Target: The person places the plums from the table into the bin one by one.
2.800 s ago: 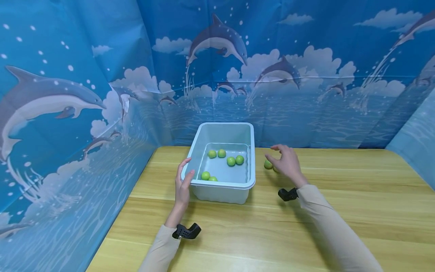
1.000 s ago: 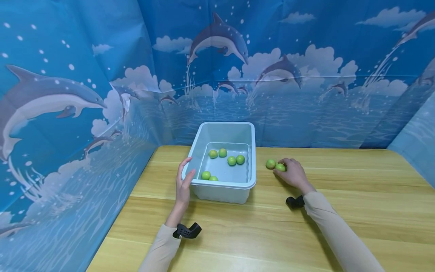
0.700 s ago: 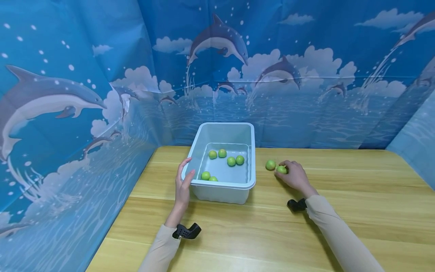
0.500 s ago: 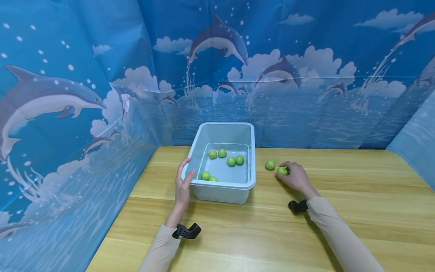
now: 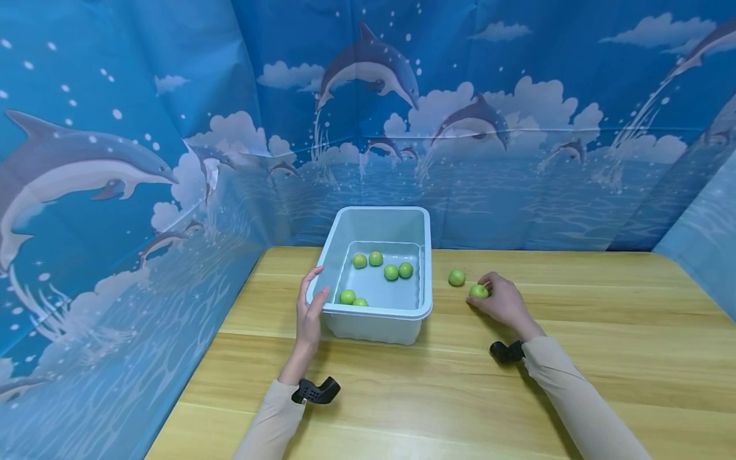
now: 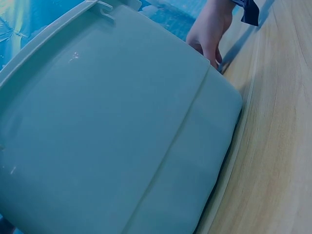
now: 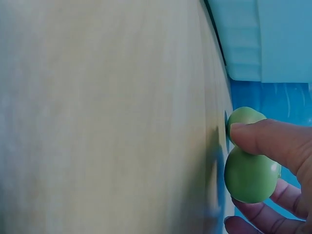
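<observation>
My left hand [image 5: 308, 319] grips the front left corner of a pale blue plastic bin [image 5: 376, 312], thumb over the rim and fingers along the left side. In the left wrist view the wall of the bin [image 6: 107, 126] fills most of the picture. To the right of the bin, my right hand [image 5: 503, 301] pinches a small round green fruit [image 5: 478, 291] low over the table. The right wrist view shows the thumb [image 7: 273, 141] on one side of this fruit [image 7: 251, 174] and the fingers curled round the other. A second green fruit [image 5: 457, 277] sits just left of that hand.
Several similar green fruits [image 5: 391, 272] lie spread over the bin's floor. The bin stands near the back edge of the wooden table [image 5: 402, 396]. A blue dolphin-printed curtain [image 5: 517, 191] hangs behind and along the left side.
My right hand came down onto the fruit, then drew it slightly right and toward me, widening the gap to the second fruit. My left hand stays on the bin.
</observation>
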`<state>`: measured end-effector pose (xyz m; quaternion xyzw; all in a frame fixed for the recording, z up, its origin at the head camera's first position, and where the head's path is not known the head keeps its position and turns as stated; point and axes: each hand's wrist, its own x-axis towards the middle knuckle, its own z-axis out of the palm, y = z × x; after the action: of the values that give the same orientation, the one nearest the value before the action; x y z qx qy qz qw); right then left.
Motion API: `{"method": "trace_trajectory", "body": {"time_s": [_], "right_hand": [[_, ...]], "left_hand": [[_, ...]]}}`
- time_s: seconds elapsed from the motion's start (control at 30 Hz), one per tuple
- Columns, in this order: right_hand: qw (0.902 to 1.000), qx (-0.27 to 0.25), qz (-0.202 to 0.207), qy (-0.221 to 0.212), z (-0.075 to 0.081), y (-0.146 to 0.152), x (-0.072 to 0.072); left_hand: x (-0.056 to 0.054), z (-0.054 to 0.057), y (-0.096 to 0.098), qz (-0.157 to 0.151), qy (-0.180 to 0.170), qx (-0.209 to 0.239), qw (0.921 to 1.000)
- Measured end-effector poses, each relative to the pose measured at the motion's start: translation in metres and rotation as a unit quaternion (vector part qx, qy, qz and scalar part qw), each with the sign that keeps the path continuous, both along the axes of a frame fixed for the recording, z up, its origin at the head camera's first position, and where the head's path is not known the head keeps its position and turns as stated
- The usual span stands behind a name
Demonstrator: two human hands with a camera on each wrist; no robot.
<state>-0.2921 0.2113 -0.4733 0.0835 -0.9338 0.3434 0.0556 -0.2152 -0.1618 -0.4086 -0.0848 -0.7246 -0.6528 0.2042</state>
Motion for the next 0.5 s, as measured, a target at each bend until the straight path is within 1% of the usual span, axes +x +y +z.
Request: {"method": "trace_trajectory", "body": {"time_s": [0.07, 0.23, 0.5], "right_hand": [[1.0, 0.0, -0.005, 0.001, 0.001, 0.0, 0.001], [0.9997, -0.001, -0.011, 0.021, 0.004, -0.001, 0.003], [0.9984, -0.005, -0.006, 0.056, 0.013, -0.004, 0.006]], "left_hand": [[0.0, 0.0, 0.0, 0.0, -0.001, 0.0, 1.0], [0.0, -0.001, 0.0, 0.002, -0.001, -0.001, 1.0], [0.0, -0.001, 0.0, 0.003, 0.001, -0.004, 1.0]]}}
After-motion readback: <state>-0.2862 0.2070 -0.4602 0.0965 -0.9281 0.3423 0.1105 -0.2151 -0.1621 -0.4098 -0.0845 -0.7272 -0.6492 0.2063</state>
